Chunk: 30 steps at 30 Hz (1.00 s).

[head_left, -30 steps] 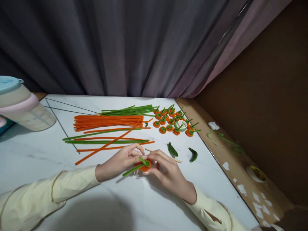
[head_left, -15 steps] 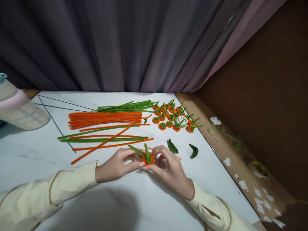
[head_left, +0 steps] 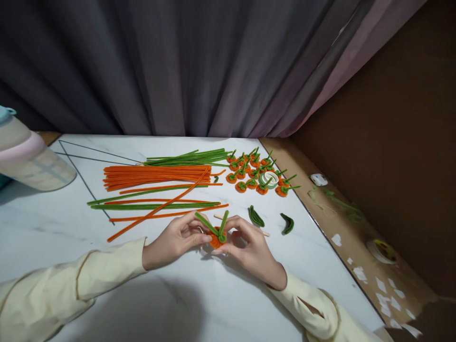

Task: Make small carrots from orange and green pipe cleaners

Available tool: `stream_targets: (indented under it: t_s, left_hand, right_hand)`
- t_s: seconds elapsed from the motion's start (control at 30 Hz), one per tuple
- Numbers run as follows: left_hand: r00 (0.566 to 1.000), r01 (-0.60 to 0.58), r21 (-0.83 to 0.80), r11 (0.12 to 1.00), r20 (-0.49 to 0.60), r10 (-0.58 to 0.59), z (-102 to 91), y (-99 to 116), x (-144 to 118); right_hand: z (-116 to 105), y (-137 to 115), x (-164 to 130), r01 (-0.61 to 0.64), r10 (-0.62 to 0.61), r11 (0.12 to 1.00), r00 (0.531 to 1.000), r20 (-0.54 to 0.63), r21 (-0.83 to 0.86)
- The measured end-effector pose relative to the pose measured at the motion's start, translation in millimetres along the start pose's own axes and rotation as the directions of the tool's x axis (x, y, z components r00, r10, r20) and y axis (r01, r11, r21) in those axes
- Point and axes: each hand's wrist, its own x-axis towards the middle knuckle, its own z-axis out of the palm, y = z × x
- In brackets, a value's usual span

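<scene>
Between my two hands is a small orange pipe-cleaner pumpkin (head_left: 216, 241) with two green stems standing up in a V. My left hand (head_left: 178, 240) pinches its left side between thumb and fingers. On the other side, my right hand (head_left: 251, 244) grips it with thumb and curled fingers. Behind the right hand lies a thin wooden stick (head_left: 266, 233), partly hidden by the fingers. Two dark green curled pipe-cleaner pieces, one a looped bundle (head_left: 255, 216) and one bent (head_left: 287, 224), rest to the right. Loose orange and green pipe cleaners (head_left: 167, 203) lie beyond my left hand.
A thick bundle of orange pipe cleaners (head_left: 153, 176) and a green bundle (head_left: 188, 157) lie farther back. Several similar orange pumpkins (head_left: 241, 187) surround a round tape roll (head_left: 270, 179). A bottle (head_left: 35, 161) stands at left. Paper scraps (head_left: 360, 274) litter the brown edge at right.
The pumpkin has tilted and turned slightly in my fingers, and its right stem leans more to the right. Both hands stay in nearly the same place.
</scene>
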Motion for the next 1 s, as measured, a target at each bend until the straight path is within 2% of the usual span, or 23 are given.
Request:
stream_targets:
  t_s: [0.17,0.3,0.43,0.6,0.77,1.0]
  left_hand:
    - [1.0,0.002,0.044,0.999,-0.02,-0.001,-1.6,-4.5,0.1]
    - [0.993,-0.109,0.061,0.992,-0.029,0.111,-0.6,-10.2,-0.4]
    - [0.974,-0.206,0.148,0.967,-0.069,0.218,1.7,-11.3,-2.1]
    - [0.934,-0.294,0.338,0.894,-0.098,0.344,3.0,-11.7,-5.2]
    - [0.895,-0.3,0.478,0.826,-0.159,0.417,3.5,-11.7,-6.6]
    - [0.863,-0.34,0.596,0.728,-0.11,0.493,4.3,-10.1,-6.8]
  right_hand:
    - [0.8,3.4,0.4,-0.013,0.013,1.0,1.0,-0.002,0.022]
    - [1.8,5.8,0.8,-0.016,0.016,0.999,1.0,-0.014,0.03]
    - [1.5,5.7,0.9,-0.006,0.007,1.0,1.0,-0.015,0.023]
    - [1.5,5.4,-0.3,0.023,-0.024,1.0,0.999,-0.036,-0.011]
    - [2.3,4.7,0.2,0.058,-0.058,0.998,0.997,-0.053,-0.013]
    - [2.4,3.9,0.4,0.06,-0.062,0.998,0.996,-0.07,-0.023]
